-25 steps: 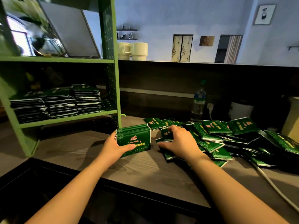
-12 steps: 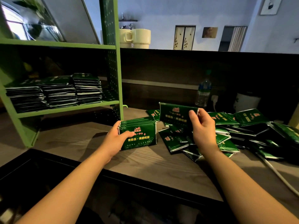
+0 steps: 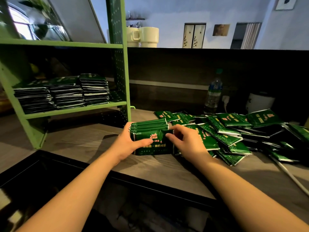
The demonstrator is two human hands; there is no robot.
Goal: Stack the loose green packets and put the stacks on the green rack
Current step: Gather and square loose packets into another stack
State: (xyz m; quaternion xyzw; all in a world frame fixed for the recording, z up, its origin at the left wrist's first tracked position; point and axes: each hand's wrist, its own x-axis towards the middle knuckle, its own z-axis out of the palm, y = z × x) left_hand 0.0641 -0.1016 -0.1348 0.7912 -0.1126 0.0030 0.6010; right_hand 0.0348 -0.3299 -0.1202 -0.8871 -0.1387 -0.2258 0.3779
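While upright on grey wooden counter [image 3: 83,141], bundle of glossy green foil packets [image 3: 151,139] gripped by left hand [image 3: 127,143], thumb across front. Right hand [image 3: 185,142] pinching front packet at right edge. Loose green packets [image 3: 234,129] heaped just right. Green metal rack [image 3: 117,67] left, holding three flat packet stacks [image 3: 65,92].

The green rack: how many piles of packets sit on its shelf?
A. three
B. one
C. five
A: three piles stand side by side on the lower shelf of the green rack.
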